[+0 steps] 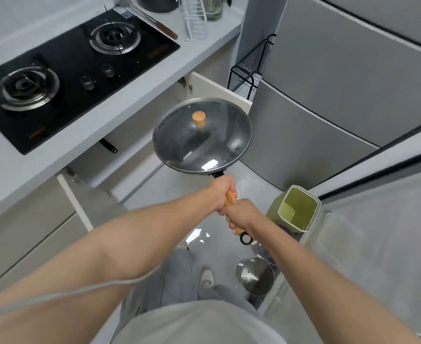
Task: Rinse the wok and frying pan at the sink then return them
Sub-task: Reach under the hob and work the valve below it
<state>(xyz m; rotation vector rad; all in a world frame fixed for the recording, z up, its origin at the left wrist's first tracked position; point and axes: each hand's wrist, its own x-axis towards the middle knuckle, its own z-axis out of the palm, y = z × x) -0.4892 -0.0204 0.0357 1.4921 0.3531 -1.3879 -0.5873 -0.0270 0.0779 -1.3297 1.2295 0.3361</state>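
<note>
- Two hands grip one wooden handle (231, 198): the left hand (223, 193) sits farther up, next to the dark neck of the wok (202, 137), and the right hand (241, 214) sits just behind it, nearer the body
- Both hands have fingers curled tight round the handle, and the two fists touch each other
- The wok hangs level in the air, out in front of the person, above the floor (251, 184) and just near of the open cabinet door (219, 89)
- A glass lid (179, 135) covers the wok, with a round wooden knob (198, 119) at its middle
- The black ring (245, 239) at the handle's end sticks out below the right hand
- To the far left, a black hob (75, 70) with two burners lies in the counter (120, 103)
- On the right stands a grey fridge (328, 95)
- Near right, a green bin (295, 211) stands open, and a steel pot (255, 275) sits on the floor beside the person's foot (207, 276)
</note>
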